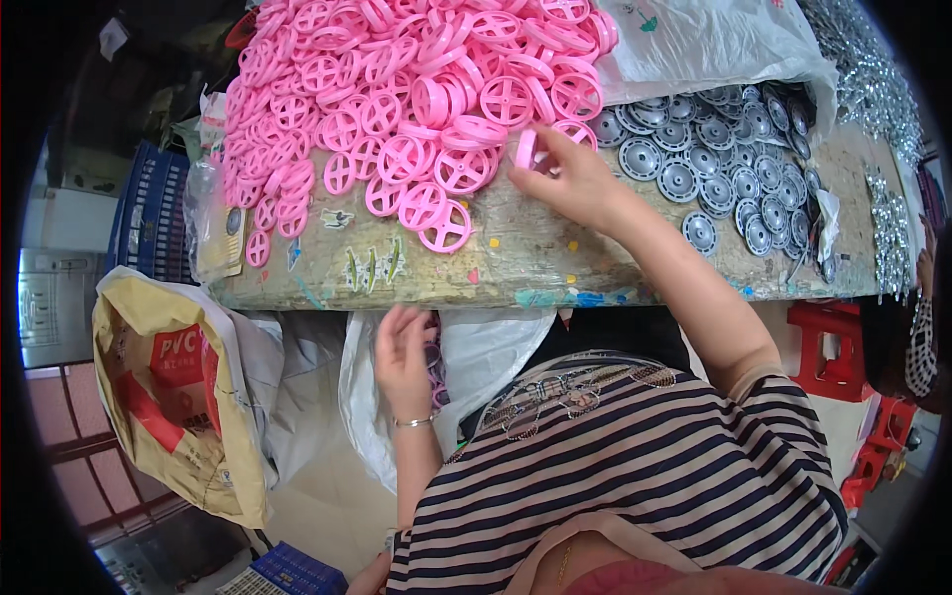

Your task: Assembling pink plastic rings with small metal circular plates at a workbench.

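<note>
Striped shirt [635, 466] fills the bottom. Left hand [405, 359] hangs below the table edge over a white bag [486, 357], fingers loosely spread, holding nothing I can make out. Up on the table [555, 258], right hand [575, 183] pinches a pink wheel [526, 149] upright on edge, beside the pink pile [397, 89], silver hubs [724, 159] to its right.

A yellow-and-red sack [174, 397] slumps below the table's left end.
</note>
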### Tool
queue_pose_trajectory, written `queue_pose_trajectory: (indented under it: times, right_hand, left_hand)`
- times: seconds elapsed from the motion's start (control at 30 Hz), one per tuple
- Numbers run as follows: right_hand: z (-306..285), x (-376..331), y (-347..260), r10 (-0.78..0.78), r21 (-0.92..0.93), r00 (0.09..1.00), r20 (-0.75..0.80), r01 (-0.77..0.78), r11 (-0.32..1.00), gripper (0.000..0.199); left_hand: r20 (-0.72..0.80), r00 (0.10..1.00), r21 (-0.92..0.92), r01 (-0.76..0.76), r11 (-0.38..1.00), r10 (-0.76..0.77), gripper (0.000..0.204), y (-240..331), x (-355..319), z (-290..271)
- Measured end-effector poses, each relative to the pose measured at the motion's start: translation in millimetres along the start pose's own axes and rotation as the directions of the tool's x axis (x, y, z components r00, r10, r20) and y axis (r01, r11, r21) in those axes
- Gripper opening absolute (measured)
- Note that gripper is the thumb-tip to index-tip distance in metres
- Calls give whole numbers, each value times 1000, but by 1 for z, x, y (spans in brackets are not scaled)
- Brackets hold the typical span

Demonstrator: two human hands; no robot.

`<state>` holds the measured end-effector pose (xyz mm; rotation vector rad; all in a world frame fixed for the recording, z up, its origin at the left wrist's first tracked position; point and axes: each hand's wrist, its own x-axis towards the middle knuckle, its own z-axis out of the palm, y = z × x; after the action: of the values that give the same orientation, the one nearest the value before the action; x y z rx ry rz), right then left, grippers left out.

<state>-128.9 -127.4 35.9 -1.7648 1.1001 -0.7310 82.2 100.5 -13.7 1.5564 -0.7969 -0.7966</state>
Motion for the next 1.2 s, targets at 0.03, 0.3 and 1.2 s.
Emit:
queue_pose_trajectory:
  times: [0.03, 0.3, 1.2]
  right_hand:
    - [-3, -13, -13, 0, -5, 1000, 1, 0, 1000, 67]
    - [-16, -79, 3, -471, -374, 882, 33, 447, 812, 70]
    - [-10, -60, 33, -3, 97, 1000, 28, 0, 995, 32]
  left_hand:
    - [115, 993, -85, 18, 996, -8, 38, 9, 6, 17]
    - [393, 911, -537, 338, 773, -126, 35, 19, 47, 138]
    - [610, 792, -427, 347, 835, -17, 40, 20, 53, 141]
